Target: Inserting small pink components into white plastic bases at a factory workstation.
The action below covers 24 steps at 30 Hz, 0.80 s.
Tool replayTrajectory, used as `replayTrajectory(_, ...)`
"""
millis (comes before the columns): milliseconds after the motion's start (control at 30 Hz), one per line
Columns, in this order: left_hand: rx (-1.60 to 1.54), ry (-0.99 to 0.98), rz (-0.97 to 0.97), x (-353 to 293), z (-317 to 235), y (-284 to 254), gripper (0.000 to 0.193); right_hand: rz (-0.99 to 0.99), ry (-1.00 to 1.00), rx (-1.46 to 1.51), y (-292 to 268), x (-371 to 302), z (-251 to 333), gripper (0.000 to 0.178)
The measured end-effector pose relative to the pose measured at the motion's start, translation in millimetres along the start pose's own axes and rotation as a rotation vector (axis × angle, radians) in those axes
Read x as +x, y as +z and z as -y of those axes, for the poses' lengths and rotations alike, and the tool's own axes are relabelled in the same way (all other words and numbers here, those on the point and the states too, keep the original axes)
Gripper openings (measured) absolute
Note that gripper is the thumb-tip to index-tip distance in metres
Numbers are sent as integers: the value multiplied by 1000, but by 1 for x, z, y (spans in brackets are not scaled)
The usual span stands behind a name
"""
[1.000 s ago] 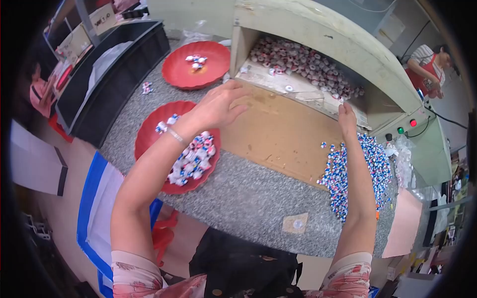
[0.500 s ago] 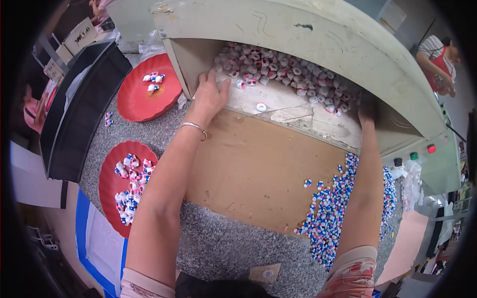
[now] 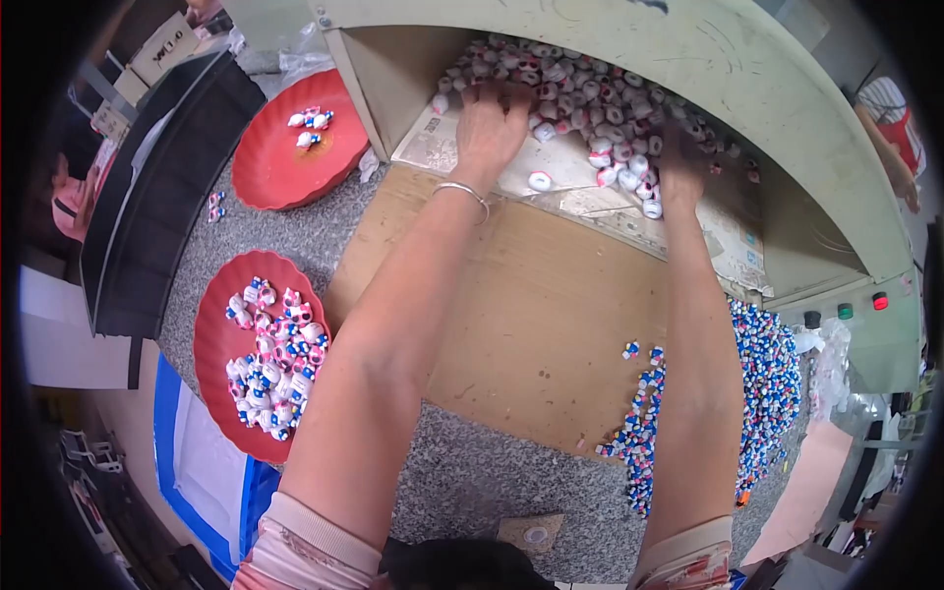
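Both my arms reach forward into a wide pale-green machine opening [image 3: 393, 74]. A heap of small round white pieces with pink marks and dark holes [image 3: 580, 93] lies inside it. My left hand [image 3: 490, 128] is at the near left edge of the heap, fingers spread and touching the pieces. My right hand [image 3: 681, 172] is at the heap's right part; its fingers are dark and blurred. Between the hands, a few pieces lie at the front edge of the heap, and one single white piece [image 3: 539, 181] sits apart on the worn light-coloured floor of the opening.
Many tiny blue-and-white pieces [image 3: 767, 364] lie right of and under my right forearm. At left, a red scalloped dish [image 3: 211, 364] holds several small figures; another red dish [image 3: 261, 182] holds a few. Also there: a black bin [image 3: 147, 216], brown board [image 3: 551, 324], buttons [image 3: 845, 311].
My left hand has moved right from the opening's left edge onto the heap. My right hand has moved left from the opening's right side. Pieces at the heap's front have shifted; the view has shifted slightly.
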<state>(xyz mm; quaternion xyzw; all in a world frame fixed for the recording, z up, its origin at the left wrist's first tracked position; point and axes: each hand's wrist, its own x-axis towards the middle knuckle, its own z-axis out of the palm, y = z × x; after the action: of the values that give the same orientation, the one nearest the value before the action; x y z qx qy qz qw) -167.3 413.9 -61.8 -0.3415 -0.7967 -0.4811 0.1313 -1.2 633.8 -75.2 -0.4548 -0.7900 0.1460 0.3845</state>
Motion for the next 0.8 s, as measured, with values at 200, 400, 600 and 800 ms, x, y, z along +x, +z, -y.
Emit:
replayTrajectory(200, -188, -155, 174, -14, -35, -10, 51, 158, 22, 287, -2, -27, 45, 55)
replayTrajectory(400, -312, -310, 286, -30, -44, -34, 58, 349, 88, 418, -12, -68, 81, 55)
replayTrajectory(600, -551, -251, 235, -68, -41, -54, 54, 446, 207, 570, -39, -124, 116, 39)
replayTrajectory(800, -576, -208, 263, -102, -40, -89, 52, 474, -88, 644, -61, -161, 116, 38)
